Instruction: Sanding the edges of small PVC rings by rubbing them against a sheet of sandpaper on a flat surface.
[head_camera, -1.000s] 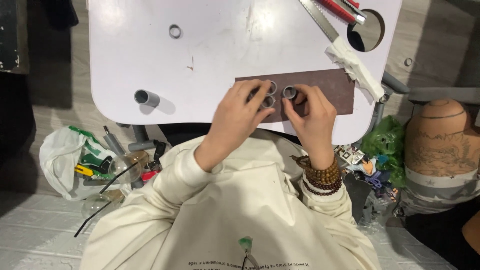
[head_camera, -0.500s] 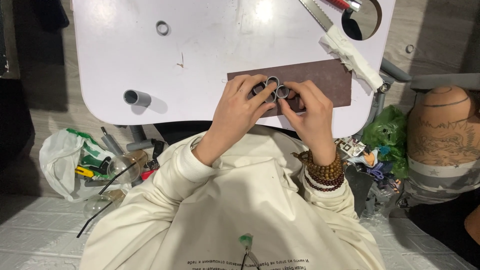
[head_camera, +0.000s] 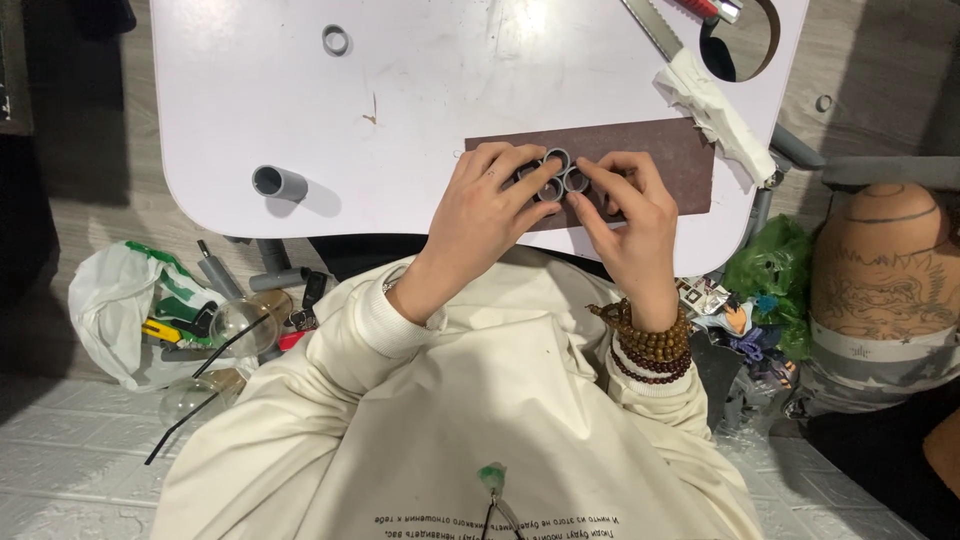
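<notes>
Landmark: brown sheet on white table.

Rings: approx. 4 short grey pipe rings, clustered and touching, on the sheet's near-left part. Exact count partly hidden by fingers.

Left hand: fingers together, pressed on cluster's left side. Right hand: fingers together, pressed on cluster's right side. Cluster sits between both sets of fingertips.

Other items, rel. to sheet: 1 grey pipe piece, well left; 1 loose ring, far left and beyond; 1 saw, beyond; 1 white cloth, at right end.
</notes>
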